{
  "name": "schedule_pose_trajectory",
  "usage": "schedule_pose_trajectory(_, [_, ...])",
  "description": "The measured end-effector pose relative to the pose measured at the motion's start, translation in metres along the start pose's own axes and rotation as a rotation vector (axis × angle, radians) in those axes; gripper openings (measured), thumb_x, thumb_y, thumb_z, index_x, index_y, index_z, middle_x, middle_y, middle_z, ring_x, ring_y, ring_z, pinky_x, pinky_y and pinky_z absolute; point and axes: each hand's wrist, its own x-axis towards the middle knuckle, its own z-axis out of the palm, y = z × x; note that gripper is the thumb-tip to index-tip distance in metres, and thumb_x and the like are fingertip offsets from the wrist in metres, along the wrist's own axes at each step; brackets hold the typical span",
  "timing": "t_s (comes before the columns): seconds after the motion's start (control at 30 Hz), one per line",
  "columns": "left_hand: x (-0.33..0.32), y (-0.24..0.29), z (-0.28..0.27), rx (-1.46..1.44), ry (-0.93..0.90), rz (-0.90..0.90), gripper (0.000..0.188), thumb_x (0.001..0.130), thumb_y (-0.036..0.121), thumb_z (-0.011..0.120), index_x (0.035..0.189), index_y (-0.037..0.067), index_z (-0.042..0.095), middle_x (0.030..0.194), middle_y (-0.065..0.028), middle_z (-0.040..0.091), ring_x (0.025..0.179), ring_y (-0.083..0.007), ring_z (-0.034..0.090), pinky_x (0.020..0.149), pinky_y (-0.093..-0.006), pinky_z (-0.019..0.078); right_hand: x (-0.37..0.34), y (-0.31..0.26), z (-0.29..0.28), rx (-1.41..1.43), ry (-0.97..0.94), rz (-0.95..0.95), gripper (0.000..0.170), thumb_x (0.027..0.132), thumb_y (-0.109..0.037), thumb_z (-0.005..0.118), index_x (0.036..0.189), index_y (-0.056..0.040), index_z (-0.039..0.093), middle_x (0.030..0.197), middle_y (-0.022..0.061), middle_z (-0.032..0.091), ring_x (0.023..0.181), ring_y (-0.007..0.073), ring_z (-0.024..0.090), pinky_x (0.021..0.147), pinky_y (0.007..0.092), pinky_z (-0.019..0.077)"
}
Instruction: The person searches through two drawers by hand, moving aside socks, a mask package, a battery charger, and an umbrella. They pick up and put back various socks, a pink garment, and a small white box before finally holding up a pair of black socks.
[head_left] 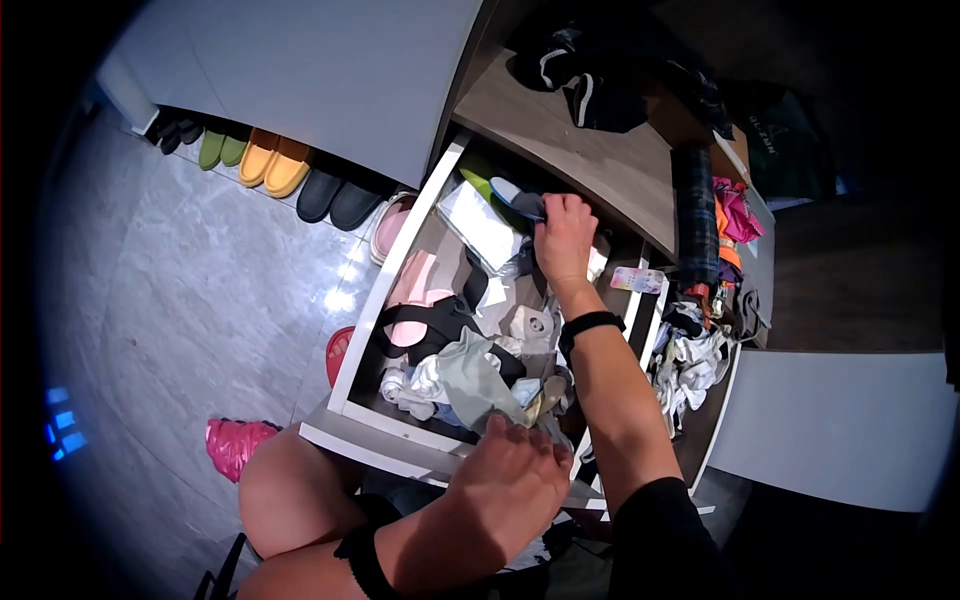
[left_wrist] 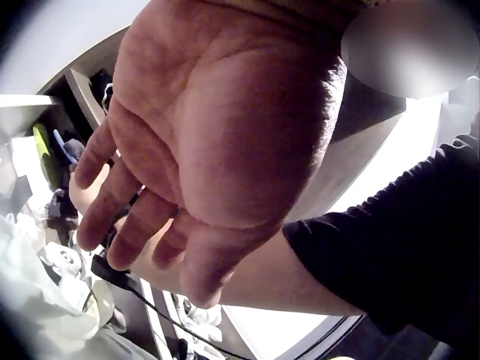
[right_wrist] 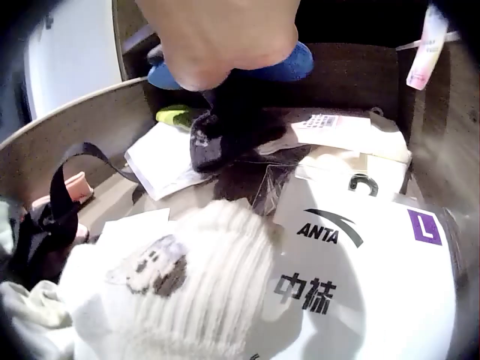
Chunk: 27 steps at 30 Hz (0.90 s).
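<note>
At the back of the open drawer point(head_left: 352, 372), my right hand point(head_left: 566, 240) grips a dark sock point(right_wrist: 217, 135) that hangs below the curled fingers in the right wrist view. A flat blue, rounded piece point(right_wrist: 292, 64) shows on both sides of this hand; I cannot tell whether it is gripped too. My left hand point(head_left: 510, 480) is over the drawer's front edge, by a grey-green cloth point(head_left: 475, 375). In the left wrist view its palm point(left_wrist: 240, 142) faces the camera, with loosely bent fingers and nothing in them.
White sock packets point(right_wrist: 367, 277), a ribbed white sock point(right_wrist: 202, 277) and black straps point(head_left: 430, 325) crowd the drawer. Beside it, another drawer holds piled clothes point(head_left: 690, 360). A wooden shelf point(head_left: 590, 170) with dark clothes overhangs the back. Yellow shoes point(head_left: 275, 162) and several other pairs line the floor at left.
</note>
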Motion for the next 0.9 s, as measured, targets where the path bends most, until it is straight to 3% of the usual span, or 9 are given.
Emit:
schedule_pose_trajectory(0.1, [-0.009,-0.003,-0.004,0.038,0.243,0.032,0.029,0.081,0.015,0.054,0.106,0.001,0.061,0.1,-0.0153,0.066,0.097,-0.0291,0.065,0.092,-0.0423,0.0472,0.002,-0.003,0.014,-0.08,-0.352,0.126,0.046,0.08,-0.024,0.064,0.122,-0.008,0.053,0.114,0.015,0.055,0.109,0.0341,0.051,0.092,0.0498,0.0385])
schedule_pose_trajectory(0.2, [0.011,0.002,-0.005,-0.028,-0.175,-0.042,0.026,0.079,0.016,0.056,0.101,0.003,0.063,0.096,-0.0133,0.066,0.092,-0.0277,0.065,0.089,-0.0407,0.0489,0.002,-0.003,0.01,-0.107,-0.465,0.059,0.061,0.084,-0.039,0.06,0.135,-0.0098,0.045,0.125,0.0168,0.051,0.117,0.0348,0.047,0.098,0.0501,0.0366])
schedule_pose_trajectory(0.27, [0.004,0.002,0.0,-0.002,-0.006,-0.015,0.026,0.08,0.016,0.056,0.101,0.004,0.062,0.095,-0.0121,0.065,0.091,-0.0267,0.065,0.089,-0.0399,0.0487,-0.003,0.001,0.002,-0.171,-0.462,-0.055,0.064,0.084,-0.041,0.06,0.137,-0.0104,0.043,0.126,0.0168,0.05,0.118,0.0347,0.046,0.098,0.0498,0.0366])
schedule_pose_trajectory(0.4, [-0.008,-0.002,-0.002,0.068,0.209,0.044,0.028,0.081,0.017,0.054,0.106,0.005,0.06,0.097,-0.0114,0.065,0.091,-0.0256,0.065,0.09,-0.0407,0.0477,0.005,-0.003,-0.018,-0.158,-0.49,-0.039,0.041,0.084,-0.023,0.061,0.124,-0.0136,0.057,0.116,0.01,0.054,0.117,0.0288,0.047,0.093,0.0453,0.0394])
schedule_pose_trajectory(0.43, [-0.005,0.0,0.005,0.123,0.108,0.035,0.029,0.081,0.017,0.055,0.107,0.005,0.06,0.097,-0.0118,0.065,0.091,-0.0261,0.065,0.09,-0.0413,0.048,0.005,0.0,-0.014,-0.172,-0.396,-0.108,0.025,0.083,-0.015,0.061,0.108,-0.0134,0.062,0.102,0.0085,0.059,0.106,0.0297,0.057,0.083,0.0452,0.0456])
schedule_pose_trajectory(0.57, [0.004,0.004,0.003,0.118,-0.153,0.002,0.032,0.083,0.017,0.053,0.112,0.004,0.057,0.102,-0.0124,0.064,0.095,-0.0272,0.064,0.092,-0.043,0.0472,0.014,0.002,-0.001,-0.058,-0.314,-0.017,0.016,0.083,-0.017,0.062,0.097,-0.0114,0.058,0.089,0.013,0.065,0.078,0.0378,0.065,0.068,0.0502,0.0509])
schedule_pose_trajectory(0.67, [-0.001,0.002,-0.002,0.048,-0.078,0.011,0.033,0.085,0.018,0.051,0.114,0.003,0.055,0.105,-0.013,0.063,0.098,-0.0275,0.062,0.094,-0.0436,0.0453,0.023,-0.007,-0.003,-0.012,-0.201,0.125,0.018,0.082,-0.017,0.062,0.099,-0.0112,0.058,0.095,0.0129,0.066,0.081,0.0373,0.065,0.071,0.0491,0.0513])
schedule_pose_trajectory(0.73, [-0.003,0.002,-0.005,0.035,-0.022,0.021,0.033,0.085,0.018,0.05,0.114,0.003,0.055,0.105,-0.0136,0.063,0.098,-0.0276,0.062,0.095,-0.0439,0.0447,0.023,-0.007,0.007,-0.043,-0.472,0.162,0.025,0.084,-0.022,0.062,0.107,-0.0112,0.058,0.103,0.015,0.066,0.093,0.0372,0.064,0.079,0.0467,0.0518])
schedule_pose_trajectory(0.9, [0.0,0.005,-0.001,0.075,-0.105,0.008,0.029,0.082,0.017,0.053,0.106,0.003,0.061,0.099,-0.0138,0.065,0.092,-0.0278,0.065,0.092,-0.0438,0.0471,0.014,-0.002,0.002,0.068,-0.631,0.154,0.047,0.083,-0.027,0.065,0.123,-0.0077,0.048,0.118,0.0191,0.058,0.107,0.036,0.059,0.086,0.0454,0.05])
